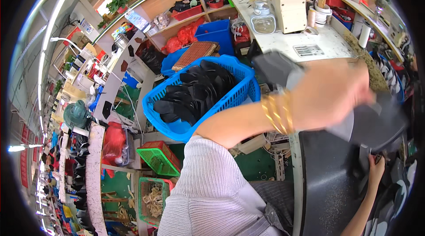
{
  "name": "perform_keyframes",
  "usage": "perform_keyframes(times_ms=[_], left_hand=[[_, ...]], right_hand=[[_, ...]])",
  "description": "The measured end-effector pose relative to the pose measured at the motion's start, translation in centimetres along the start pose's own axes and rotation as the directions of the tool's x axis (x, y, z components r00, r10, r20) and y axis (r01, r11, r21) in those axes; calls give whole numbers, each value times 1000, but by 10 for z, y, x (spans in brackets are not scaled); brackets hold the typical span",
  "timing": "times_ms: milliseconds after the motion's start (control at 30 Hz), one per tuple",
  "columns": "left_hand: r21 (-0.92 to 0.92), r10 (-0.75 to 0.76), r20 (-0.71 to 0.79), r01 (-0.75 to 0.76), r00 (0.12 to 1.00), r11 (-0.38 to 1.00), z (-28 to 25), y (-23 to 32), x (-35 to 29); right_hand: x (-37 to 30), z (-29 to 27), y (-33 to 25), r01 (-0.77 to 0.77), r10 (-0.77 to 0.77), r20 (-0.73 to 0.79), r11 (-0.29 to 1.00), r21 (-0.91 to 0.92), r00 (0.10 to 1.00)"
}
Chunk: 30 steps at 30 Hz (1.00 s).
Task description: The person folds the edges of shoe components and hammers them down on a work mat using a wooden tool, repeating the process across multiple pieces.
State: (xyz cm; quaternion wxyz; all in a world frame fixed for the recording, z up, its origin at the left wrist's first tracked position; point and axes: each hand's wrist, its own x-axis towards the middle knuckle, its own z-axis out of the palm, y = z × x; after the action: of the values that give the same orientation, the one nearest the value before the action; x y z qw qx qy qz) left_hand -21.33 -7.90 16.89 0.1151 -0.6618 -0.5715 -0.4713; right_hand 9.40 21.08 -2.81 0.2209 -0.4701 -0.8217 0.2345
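My left hand (334, 96), gold bangles on its wrist, reaches across to the right and is blurred by motion. Its fingers close on the edge of a flat dark grey piece (380, 123) with a paler grey part. Another dark grey flat piece (276, 68) shows at the other side of the hand; whether the two are joined is hidden behind it. Lower right, my right hand (376, 165) is closed beside a small black part under the grey piece. What its fingers hold is too small to tell. Below lies a black worktop (330, 183) with pale dust.
A blue basket (250, 92) full of stacked black pieces stands left of the bench. Grey pieces (385, 205) pile up at the far right. Beyond are a white table (283, 43) with a cream machine (288, 1), a blue bin (214, 32), and green crates (152, 158) lower left.
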Motion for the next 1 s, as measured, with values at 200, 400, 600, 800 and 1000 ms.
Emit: perform_keyframes(times_ms=[200, 400, 600, 800, 1000], left_hand=[[-515, 241, 725, 275, 645, 812, 148, 30, -60], [-411, 380, 906, 170, 187, 896, 208, 88, -79], [-418, 555, 665, -367, 500, 831, 233, 129, -114], [-603, 542, 744, 42, 392, 797, 251, 125, -95], [-606, 585, 795, 228, 161, 762, 281, 120, -78]], right_hand=[[-173, -59, -98, -81, 75, 33, 852, 517, 997], [-277, -95, -135, -643, 547, 338, 636, 427, 766], [-348, -125, -118, -454, 459, 36, 860, 232, 888], [-348, -89, -106, -364, 356, 94, 927, 93, 930], [-329, -105, -95, -275, 265, 75, 905, 325, 961]])
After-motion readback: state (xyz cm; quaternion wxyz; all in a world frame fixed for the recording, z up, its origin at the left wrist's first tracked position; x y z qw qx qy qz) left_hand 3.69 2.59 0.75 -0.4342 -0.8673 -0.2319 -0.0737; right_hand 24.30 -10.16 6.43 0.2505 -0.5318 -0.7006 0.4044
